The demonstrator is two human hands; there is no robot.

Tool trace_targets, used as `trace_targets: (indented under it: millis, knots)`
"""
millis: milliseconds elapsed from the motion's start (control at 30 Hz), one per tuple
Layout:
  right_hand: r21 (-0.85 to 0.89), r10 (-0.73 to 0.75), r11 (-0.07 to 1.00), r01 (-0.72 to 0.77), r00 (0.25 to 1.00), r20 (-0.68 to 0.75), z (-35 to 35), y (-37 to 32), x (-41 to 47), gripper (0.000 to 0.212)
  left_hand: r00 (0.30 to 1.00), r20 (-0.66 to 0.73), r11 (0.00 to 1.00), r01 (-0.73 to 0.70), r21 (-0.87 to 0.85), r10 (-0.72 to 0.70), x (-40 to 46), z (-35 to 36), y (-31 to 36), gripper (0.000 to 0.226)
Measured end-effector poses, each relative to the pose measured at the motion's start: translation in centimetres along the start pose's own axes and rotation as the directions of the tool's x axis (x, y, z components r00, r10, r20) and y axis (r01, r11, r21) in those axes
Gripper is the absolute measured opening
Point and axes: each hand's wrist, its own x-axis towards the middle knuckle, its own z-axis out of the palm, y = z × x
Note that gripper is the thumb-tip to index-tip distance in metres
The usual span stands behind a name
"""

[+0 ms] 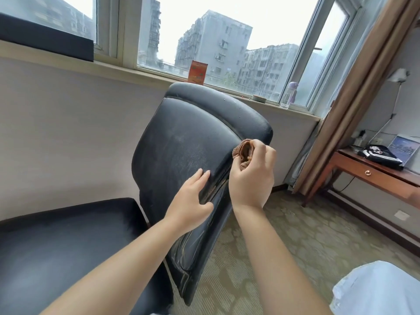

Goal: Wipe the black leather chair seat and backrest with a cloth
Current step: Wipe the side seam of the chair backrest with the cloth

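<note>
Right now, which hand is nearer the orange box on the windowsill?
Right. The right hand, gripping the brown cloth at the backrest's edge, is closer below the orange box; the left hand rests lower on the backrest.

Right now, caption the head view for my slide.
Right hand wipes the backrest edge with a brown cloth; left hand steadies it.
</note>
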Motion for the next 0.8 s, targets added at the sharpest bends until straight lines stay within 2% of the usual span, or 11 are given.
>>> trace_targets:
  millis: [133,267,367,500,633,733,800]
  knots:
    - [0.065,0.094,0.993,-0.093,0.996,-0.007,-0.4,0.2,-2.2,0.031,1.0,0.015,1.0,0.0,0.007,0.0,0.0,-0.1,0.0,0.079]
    - [0.141,0.078,0.987,-0.074,0.997,-0.022,-0.7,-0.6,-1.4,0.029,1.0,0.027,1.0,-0.002,0.006,0.002,-0.3,-0.4,0.0,0.079]
    - [0.121,0.02,0.992,-0.02,1.0,-0.004,0.0,-0.9,0.6,0.029,0.999,0.045,0.999,-0.017,0.042,0.016,-0.4,-0.2,-0.2,0.081]
    - [0.099,0.022,0.995,-0.024,1.0,0.02,0.8,-0.8,1.2,0.03,0.999,0.038,0.995,-0.028,0.092,0.025,-0.4,0.2,-0.1,0.081]
    - [0.04,-0.015,0.999,0.015,1.0,-0.001,0.0,0.9,-1.5,0.034,1.0,0.014,0.997,-0.014,0.075,0.013,-0.4,0.4,-0.5,0.08]
    - [-0.051,-0.117,0.991,0.12,0.991,0.07,-0.2,2.5,-5.3,0.042,0.999,0.038,0.998,0.025,0.055,-0.027,-0.8,0.5,-1.2,0.084]
    - [-0.065,-0.127,0.989,0.136,0.984,0.123,0.0,3.0,-6.9,0.046,0.997,0.062,0.997,0.029,0.072,-0.034,-1.2,0.4,-1.5,0.087]
